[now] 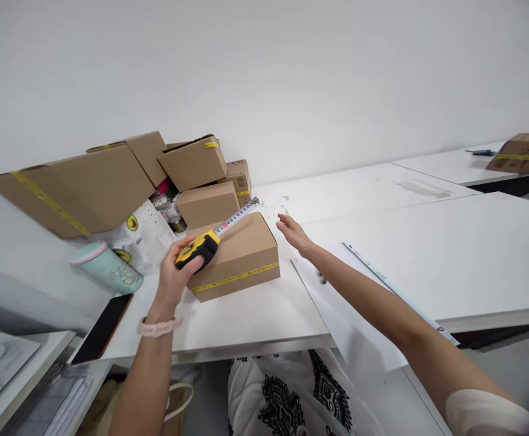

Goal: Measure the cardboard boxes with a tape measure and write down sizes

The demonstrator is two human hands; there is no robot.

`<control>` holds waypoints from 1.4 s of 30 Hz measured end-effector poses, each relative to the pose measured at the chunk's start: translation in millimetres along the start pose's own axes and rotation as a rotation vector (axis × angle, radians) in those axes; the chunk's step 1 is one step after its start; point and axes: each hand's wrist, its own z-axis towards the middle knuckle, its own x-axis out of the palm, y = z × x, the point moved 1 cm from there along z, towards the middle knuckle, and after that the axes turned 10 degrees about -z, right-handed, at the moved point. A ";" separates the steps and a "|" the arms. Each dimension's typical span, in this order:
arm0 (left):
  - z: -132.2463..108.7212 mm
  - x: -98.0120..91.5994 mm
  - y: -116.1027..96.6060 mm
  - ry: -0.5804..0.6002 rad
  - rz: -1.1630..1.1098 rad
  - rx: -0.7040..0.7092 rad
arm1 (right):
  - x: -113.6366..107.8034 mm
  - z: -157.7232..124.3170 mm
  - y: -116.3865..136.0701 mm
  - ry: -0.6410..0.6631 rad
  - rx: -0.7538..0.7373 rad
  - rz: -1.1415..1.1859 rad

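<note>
My left hand is wrapped round a yellow and black tape measure, its blade drawn out a short way toward the back right. The tape measure is over the left end of a closed cardboard box with a yellow tape strip along its front. Whether the blade touches the box top I cannot tell. My right hand reaches in beside the box's right end, holding nothing, with its fingers stretched out. Below the right forearm lie a white sheet of paper and a long pale ruler.
Several cardboard boxes are stacked against the wall at the left. Near them are a white carton with avocado pictures, a mint tumbler and a dark phone at the table edge. Another box stands far right.
</note>
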 end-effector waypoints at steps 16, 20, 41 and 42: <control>-9.7 -99.2 -0.2 -0.064 -0.421 -0.192 | 4.8 -21.5 46.7 0.104 -0.031 0.182; 15.2 -81.0 -18.5 0.042 -0.255 -0.214 | 9.8 -17.1 82.3 0.182 -0.120 0.218; 65.9 -78.5 -7.1 0.100 -0.229 -0.607 | -23.0 29.9 56.8 0.298 0.133 0.304; 66.4 -85.2 -2.8 0.090 -0.228 -0.616 | -24.0 30.2 50.5 0.289 0.150 0.294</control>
